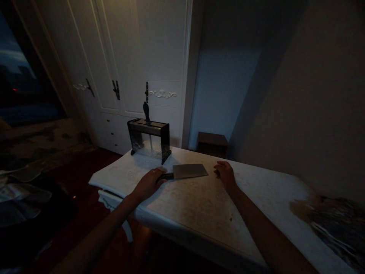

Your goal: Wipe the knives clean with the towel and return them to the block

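Note:
My left hand [150, 182] is wrapped around the black handle of a cleaver [189, 171]. Its broad grey blade points right, low over or resting on the white patterned tabletop; which of the two I cannot tell. Just past the blade's end is my right hand [226, 174], with bent fingers held a little apart and nothing visible in them. Behind the cleaver stands a knife block [165, 140] with a dark frame and clear sides. One black-handled knife [146, 112] sticks upright out of its top slot.
The white table [199, 213] has a dark furry-looking bundle [339, 224] at its right end. White wardrobe doors [162, 45] rise behind it, beside a small brown cabinet [212, 140]. Dark heaped cloth [25, 198] lies at the left. The room is dim.

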